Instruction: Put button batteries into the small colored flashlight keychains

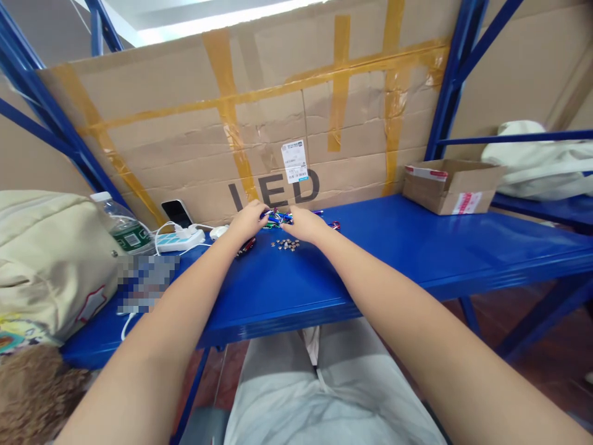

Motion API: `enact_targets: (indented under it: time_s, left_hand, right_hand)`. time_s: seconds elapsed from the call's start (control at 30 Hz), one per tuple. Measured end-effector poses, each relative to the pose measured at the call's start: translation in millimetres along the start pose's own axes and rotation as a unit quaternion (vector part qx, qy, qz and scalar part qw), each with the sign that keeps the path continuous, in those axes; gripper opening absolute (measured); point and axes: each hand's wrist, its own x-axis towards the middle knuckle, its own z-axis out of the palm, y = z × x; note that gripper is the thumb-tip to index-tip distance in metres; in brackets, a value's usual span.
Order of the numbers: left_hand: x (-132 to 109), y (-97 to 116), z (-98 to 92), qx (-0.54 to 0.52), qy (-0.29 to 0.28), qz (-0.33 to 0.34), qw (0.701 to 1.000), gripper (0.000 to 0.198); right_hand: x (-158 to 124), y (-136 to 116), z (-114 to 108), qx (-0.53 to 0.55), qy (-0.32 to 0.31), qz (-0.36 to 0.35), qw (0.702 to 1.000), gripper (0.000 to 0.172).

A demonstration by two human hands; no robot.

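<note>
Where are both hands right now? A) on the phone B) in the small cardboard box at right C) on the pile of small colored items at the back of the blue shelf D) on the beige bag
C: the left hand and right hand meet over the colored items on the blue shelf, just behind a cluster of small metal pieces.

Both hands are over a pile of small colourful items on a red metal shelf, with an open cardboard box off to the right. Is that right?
Not quite: the head view shows the metal shelf is blue, not red. The rest holds: left hand, right hand, small colourful items, open cardboard box.
</note>
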Motion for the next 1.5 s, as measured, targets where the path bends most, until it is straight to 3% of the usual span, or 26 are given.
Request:
enact_targets:
  time_s: [0.07, 0.17, 0.3, 0.4, 0.6, 0.77, 0.93, 1.07, 1.27, 1.5]
  left_hand:
    - [-9, 5, -7.9, -0.051, 0.016, 0.049, 0.997, 0.026]
    - [-25, 8, -14.4, -0.107, 0.032, 0.066, 0.992, 0.025]
    - [-40, -1, -9.9, -0.148, 0.063, 0.067, 0.985, 0.024]
    - [-45, -4, -2.6, -0.176, 0.083, 0.08, 0.978, 0.023]
    - [-46, 19, -2.5, -0.233, 0.122, 0.109, 0.959, 0.023]
    - [-45, 26, -1.1, -0.261, 0.104, 0.139, 0.95, 0.021]
    - [-55, 25, 14.1, -0.317, 0.088, 0.103, 0.938, 0.023]
    - [-62, 28, 19.9, -0.359, 0.063, 0.075, 0.928, 0.023]
    - [-64, 23, 17.3, -0.376, 0.034, 0.037, 0.925, 0.022]
    - [-65, 21, 12.6, -0.327, 0.025, 0.05, 0.943, 0.02]
  right_hand:
    - [5, 1, 3, 0.043, 0.003, -0.024, 0.999, 0.038]
    - [15, 4, 7, 0.086, -0.023, -0.064, 0.994, 0.026]
    - [26, 7, 11, 0.134, -0.093, -0.089, 0.983, 0.019]
    - [26, 4, 11, 0.124, -0.102, -0.106, 0.981, 0.018]
    - [11, -6, 11, 0.118, -0.13, -0.137, 0.975, 0.011]
    - [-2, -5, 2, 0.058, -0.165, -0.095, 0.98, 0.028]
    - [-11, -13, -7, -0.135, -0.124, -0.083, 0.98, 0.023]
    - [-13, -18, -8, -0.223, -0.141, -0.08, 0.961, 0.02]
    - [-7, -17, -11, -0.245, -0.129, -0.094, 0.956, 0.013]
    - [-12, -25, -11, -0.203, -0.189, -0.116, 0.954, 0.016]
